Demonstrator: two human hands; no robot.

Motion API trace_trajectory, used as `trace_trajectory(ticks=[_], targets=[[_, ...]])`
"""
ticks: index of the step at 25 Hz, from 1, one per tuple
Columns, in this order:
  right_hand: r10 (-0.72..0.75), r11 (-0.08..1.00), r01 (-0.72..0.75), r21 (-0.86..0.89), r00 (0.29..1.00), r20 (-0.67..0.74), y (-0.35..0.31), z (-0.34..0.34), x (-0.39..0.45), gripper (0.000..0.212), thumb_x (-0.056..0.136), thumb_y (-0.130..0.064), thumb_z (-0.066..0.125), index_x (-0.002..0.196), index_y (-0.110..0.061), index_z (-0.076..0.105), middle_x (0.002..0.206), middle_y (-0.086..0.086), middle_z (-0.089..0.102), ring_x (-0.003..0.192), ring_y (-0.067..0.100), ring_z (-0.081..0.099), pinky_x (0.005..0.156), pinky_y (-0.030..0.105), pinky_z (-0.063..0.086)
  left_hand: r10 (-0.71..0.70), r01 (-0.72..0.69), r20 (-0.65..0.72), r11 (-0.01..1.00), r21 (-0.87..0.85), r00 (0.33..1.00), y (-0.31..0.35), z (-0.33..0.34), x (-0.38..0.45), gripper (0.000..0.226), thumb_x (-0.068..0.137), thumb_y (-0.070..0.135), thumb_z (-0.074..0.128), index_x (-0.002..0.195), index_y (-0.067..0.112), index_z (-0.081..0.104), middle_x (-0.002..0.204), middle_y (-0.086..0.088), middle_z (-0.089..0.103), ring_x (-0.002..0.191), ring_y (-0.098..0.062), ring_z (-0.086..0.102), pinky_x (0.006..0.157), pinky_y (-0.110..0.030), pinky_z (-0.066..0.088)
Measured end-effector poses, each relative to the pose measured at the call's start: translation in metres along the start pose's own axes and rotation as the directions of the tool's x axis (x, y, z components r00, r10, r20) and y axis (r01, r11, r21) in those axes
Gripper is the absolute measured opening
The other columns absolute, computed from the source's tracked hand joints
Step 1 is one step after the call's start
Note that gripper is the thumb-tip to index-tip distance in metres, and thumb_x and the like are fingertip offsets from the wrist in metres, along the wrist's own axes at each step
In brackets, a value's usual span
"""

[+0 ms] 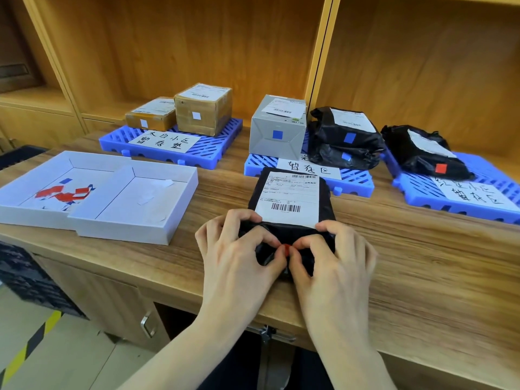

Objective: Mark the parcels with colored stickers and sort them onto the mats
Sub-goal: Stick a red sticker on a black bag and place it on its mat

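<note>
A black bag parcel [291,198] with a white shipping label lies on the wooden desk in front of me. My left hand [236,254] and my right hand [334,257] rest on its near end, fingers curled over the black plastic. Both thumbs press a small red sticker [286,248] onto the parcel's near face. Three blue mats stand behind: the left mat [216,153] holds two cardboard boxes with white stickers, the middle mat [357,181] a grey box [277,128] and black bags with blue stickers, the right mat [416,192] a black bag [422,153] with a red sticker.
Two shallow white trays sit on the left of the desk: the far one [36,175] holds red and blue stickers, the near one [135,223] white stickers. Wooden shelving rises behind the mats. The desk's front edge runs just below my wrists.
</note>
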State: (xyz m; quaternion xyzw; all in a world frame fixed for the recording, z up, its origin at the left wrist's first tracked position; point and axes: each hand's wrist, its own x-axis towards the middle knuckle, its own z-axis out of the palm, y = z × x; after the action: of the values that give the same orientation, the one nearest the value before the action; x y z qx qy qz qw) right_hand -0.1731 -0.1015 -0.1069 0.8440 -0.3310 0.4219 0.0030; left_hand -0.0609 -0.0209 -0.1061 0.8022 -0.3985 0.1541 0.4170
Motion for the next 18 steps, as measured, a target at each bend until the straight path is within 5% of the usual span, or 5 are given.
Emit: trace_trajectory(ticks=[4, 8, 18], targets=[[0.124, 0.990, -0.122, 0.072, 0.992, -0.022, -0.0033, -0.0025, -0.0003, 0.035, 0.070, -0.023, 0.085, 0.098, -0.022, 0.063, 0.113, -0.001, 0.052, 0.108, 0.022, 0.052, 0.097, 0.041, 0.034, -0.049, 0.049, 0.001, 0.995, -0.088, 0.999, -0.0013, -0.0036, 0.0011, 0.034, 0.074, 0.042, 0.077, 0.096, 0.034, 0.053, 0.115, 0.017, 0.047, 0.105, -0.011, 0.044, 0.094, -0.029, 0.029], [0.153, 0.983, -0.157, 0.092, 0.987, 0.050, -0.0027, 0.0012, 0.0055, 0.060, 0.071, -0.034, 0.082, 0.125, -0.024, 0.056, 0.132, 0.001, 0.049, 0.122, 0.023, 0.051, 0.105, 0.046, 0.036, -0.015, 0.020, 0.077, 0.997, -0.073, 0.997, -0.0063, -0.0035, 0.0024, 0.058, 0.074, 0.047, 0.076, 0.124, 0.037, 0.048, 0.135, 0.016, 0.039, 0.123, -0.009, 0.038, 0.106, -0.031, 0.028], [0.147, 0.976, -0.160, 0.151, 0.985, 0.092, 0.0027, 0.0065, 0.0035, 0.059, 0.075, -0.035, 0.082, 0.127, -0.030, 0.054, 0.135, -0.001, 0.044, 0.121, 0.016, 0.049, 0.101, 0.044, 0.040, -0.017, 0.028, 0.103, 0.993, -0.110, 0.995, -0.0096, -0.0005, 0.0026, 0.060, 0.072, 0.046, 0.076, 0.125, 0.043, 0.047, 0.135, 0.020, 0.039, 0.123, -0.008, 0.036, 0.106, -0.032, 0.030]])
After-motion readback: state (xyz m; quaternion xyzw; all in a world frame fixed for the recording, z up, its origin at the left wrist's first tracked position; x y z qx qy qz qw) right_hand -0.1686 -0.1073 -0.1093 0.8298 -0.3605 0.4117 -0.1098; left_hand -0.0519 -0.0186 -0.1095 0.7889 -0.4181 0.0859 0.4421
